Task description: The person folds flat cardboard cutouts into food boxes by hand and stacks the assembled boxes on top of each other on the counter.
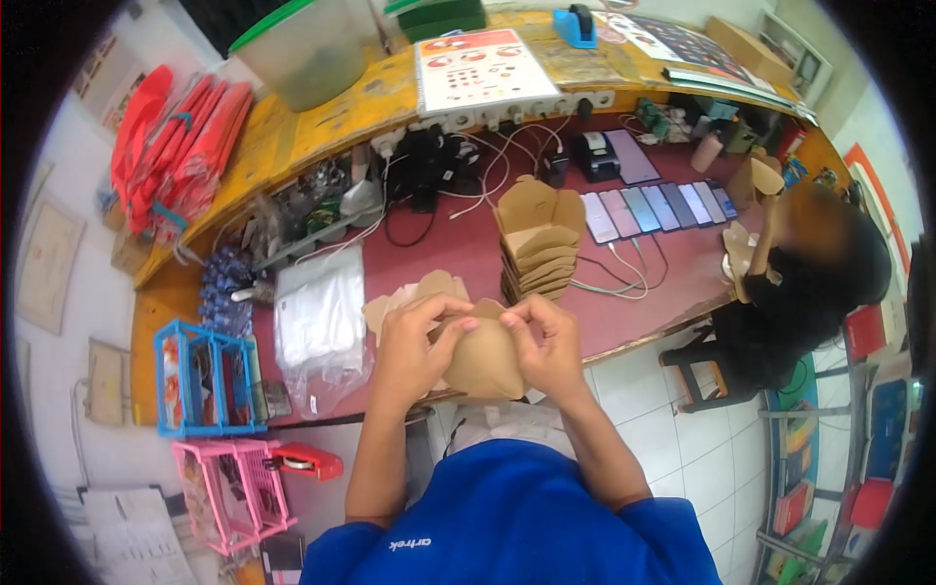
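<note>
Between my two hands is a brown cardboard food box [485, 359], held in front of my chest at the table's near edge. My left hand [421, 341] grips its upper left side, thumb and fingers pressed on the card. On the upper right side, my right hand [544, 349] pinches the rim with thumb and index finger. Just beyond my left hand lie flat, unfolded box blanks [429, 286], partly hidden by it. A tall stack of folded brown boxes [538, 239] stands past my right hand.
Clear plastic bags [320, 307] lie on the red tabletop at left, near a blue basket [207, 378]. Several phones [663, 210] with cables are lined up at right. A co-worker [819, 253] sits at the right end, handling a brown box. A wooden shelf [380, 93] runs along the back.
</note>
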`<state>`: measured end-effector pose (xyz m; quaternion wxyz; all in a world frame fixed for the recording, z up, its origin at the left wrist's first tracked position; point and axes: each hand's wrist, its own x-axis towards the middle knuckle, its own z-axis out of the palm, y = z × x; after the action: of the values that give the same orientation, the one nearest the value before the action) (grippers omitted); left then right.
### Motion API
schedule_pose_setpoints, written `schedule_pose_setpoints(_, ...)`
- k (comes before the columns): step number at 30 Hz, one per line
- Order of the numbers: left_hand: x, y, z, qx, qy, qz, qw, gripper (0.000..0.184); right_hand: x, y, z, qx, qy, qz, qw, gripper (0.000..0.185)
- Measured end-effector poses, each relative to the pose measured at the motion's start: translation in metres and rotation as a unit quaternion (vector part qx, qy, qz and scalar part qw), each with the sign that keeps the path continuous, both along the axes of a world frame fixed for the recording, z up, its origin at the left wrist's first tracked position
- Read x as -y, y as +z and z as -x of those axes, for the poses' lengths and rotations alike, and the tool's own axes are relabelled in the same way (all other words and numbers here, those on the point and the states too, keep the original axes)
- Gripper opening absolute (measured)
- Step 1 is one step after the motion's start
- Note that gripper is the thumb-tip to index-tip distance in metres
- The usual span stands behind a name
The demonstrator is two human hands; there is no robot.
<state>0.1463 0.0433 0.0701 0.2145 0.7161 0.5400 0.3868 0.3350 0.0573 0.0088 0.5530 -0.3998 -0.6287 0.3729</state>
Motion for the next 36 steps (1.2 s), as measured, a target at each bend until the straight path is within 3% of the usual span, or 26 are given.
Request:
schedule_pose_setpoints(11, 0.003, -0.009, -0.011, -0.061, 0.089, -0.061, 0.992, 0.007, 0.000, -0.005, 0.010, -0.044, 0.001, 0.042, 0.998, 0.008)
schedule_pose_setpoints(14, 0.007, -0.006, -0.004, -0.029, 0.063, -0.079, 0.994, 0.014, -0.002, -0.004, 0.006, -0.067, -0.004, 0.056, 0.996, 0.008)
schedule_pose_setpoints(16, 0.014, -0.004, 0.012, 0.060, 0.146, -0.128, 0.979, 0.029, -0.002, -0.007, 0.006, -0.109, -0.015, 0.076, 0.991, 0.008)
schedule_pose_setpoints(17, 0.023, -0.023, 0.030, 0.116, 0.161, -0.086, 0.976, 0.043, -0.003, -0.009, 0.006, -0.153, -0.027, 0.093, 0.983, 0.008)
schedule_pose_setpoints(18, 0.029, -0.039, 0.034, 0.116, 0.159, -0.089, 0.976, 0.043, -0.004, -0.009, 0.007, -0.155, -0.027, 0.090, 0.984, 0.008)
schedule_pose_setpoints(20, 0.039, -0.061, 0.042, 0.369, 0.126, 0.081, 0.917, 0.040, -0.006, -0.011, 0.011, -0.156, -0.055, 0.089, 0.982, 0.008)
schedule_pose_setpoints(22, 0.040, -0.062, 0.035, 0.383, 0.081, 0.124, 0.912, 0.047, -0.005, -0.011, 0.016, -0.143, -0.047, 0.062, 0.987, 0.007)
schedule_pose_setpoints(24, 0.037, -0.059, 0.035, 0.449, -0.001, 0.242, 0.860, 0.051, -0.004, -0.008, 0.019, -0.123, -0.029, 0.039, 0.991, 0.008)
schedule_pose_setpoints(30, 0.030, -0.037, 0.042, 0.478, -0.027, 0.289, 0.829, 0.051, -0.007, 0.005, 0.013, -0.022, 0.015, -0.111, 0.994, 0.016)
schedule_pose_setpoints(36, 0.029, -0.028, 0.036, 0.471, -0.014, 0.269, 0.840, 0.051, -0.017, 0.024, -0.005, 0.083, 0.077, -0.244, 0.963, 0.033)
